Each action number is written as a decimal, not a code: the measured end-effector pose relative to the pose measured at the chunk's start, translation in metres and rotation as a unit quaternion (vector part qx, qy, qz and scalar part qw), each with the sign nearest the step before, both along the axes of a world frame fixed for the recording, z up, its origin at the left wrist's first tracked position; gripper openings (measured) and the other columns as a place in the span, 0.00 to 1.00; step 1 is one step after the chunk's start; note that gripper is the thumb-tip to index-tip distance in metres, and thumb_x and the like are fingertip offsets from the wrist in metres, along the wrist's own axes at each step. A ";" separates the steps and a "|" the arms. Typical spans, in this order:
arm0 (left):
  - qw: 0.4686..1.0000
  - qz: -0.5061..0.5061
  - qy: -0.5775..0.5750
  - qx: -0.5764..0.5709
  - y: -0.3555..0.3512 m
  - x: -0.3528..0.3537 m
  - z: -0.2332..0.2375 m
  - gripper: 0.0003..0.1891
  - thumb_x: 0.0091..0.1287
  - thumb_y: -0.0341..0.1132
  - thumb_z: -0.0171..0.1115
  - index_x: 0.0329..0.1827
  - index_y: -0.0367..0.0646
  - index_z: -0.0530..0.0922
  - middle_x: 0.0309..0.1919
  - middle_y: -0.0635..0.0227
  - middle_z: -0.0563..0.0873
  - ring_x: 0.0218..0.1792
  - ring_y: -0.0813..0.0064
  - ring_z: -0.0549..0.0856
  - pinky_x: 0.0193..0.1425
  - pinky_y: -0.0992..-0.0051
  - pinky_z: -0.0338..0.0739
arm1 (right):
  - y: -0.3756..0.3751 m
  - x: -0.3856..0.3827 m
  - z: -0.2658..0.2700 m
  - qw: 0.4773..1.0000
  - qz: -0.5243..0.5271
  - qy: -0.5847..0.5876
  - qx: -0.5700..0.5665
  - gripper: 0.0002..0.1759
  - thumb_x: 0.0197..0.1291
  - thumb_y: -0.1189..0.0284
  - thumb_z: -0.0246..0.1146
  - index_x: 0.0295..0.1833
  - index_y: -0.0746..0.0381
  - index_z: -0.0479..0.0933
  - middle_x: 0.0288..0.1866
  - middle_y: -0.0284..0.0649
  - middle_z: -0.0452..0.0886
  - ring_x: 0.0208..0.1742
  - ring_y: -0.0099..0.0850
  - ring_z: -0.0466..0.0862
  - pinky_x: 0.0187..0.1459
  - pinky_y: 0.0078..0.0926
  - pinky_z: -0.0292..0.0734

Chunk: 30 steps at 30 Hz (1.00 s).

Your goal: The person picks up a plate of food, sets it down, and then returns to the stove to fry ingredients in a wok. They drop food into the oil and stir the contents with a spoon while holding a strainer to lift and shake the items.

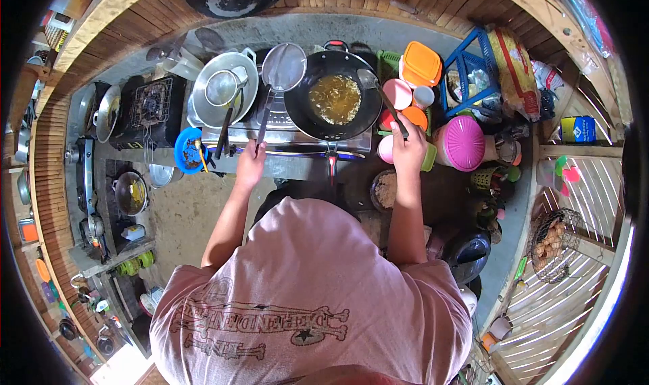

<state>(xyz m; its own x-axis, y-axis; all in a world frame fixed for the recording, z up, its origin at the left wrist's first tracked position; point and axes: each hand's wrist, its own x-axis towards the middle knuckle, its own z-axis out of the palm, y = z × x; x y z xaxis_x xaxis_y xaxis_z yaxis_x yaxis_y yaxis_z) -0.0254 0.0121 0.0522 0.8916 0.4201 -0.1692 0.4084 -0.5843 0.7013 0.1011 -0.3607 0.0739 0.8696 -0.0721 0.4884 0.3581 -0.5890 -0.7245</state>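
Observation:
A black wok on the stove holds yellowish oil with pale bits floating in it. My left hand is closed on the long handle of a round mesh strainer, whose basket is left of the wok, beside its rim. In my right hand is the dark handle of a metal spatula; its blade is over the wok's right edge. A grey metal basin with a smaller strainer and a ladle in it stands left of the stove.
At the left is a blue bowl with a yellow-handled utensil. Right of the wok are an orange-lidded container, a pink-lidded tub and a blue basket. A bowl of brown food sits beside my right forearm.

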 end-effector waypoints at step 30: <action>1.000 -0.008 -0.001 -0.019 0.004 0.001 -0.006 0.15 0.77 0.42 0.53 0.46 0.36 0.78 0.24 0.62 0.78 0.27 0.71 0.77 0.34 0.66 0.73 | 0.024 -0.003 -0.015 0.994 0.052 0.077 0.056 0.14 0.59 0.70 0.72 0.49 0.62 0.85 0.40 0.48 0.86 0.40 0.45 0.85 0.43 0.38 0.79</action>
<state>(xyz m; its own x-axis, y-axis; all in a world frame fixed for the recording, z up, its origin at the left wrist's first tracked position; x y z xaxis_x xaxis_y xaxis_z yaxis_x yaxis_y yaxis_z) -0.0240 0.0158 0.0466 0.8981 0.3997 -0.1833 0.3986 -0.5640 0.7232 0.0984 -0.3370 0.0589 0.9393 -0.0241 0.3423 0.2923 -0.4664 -0.8349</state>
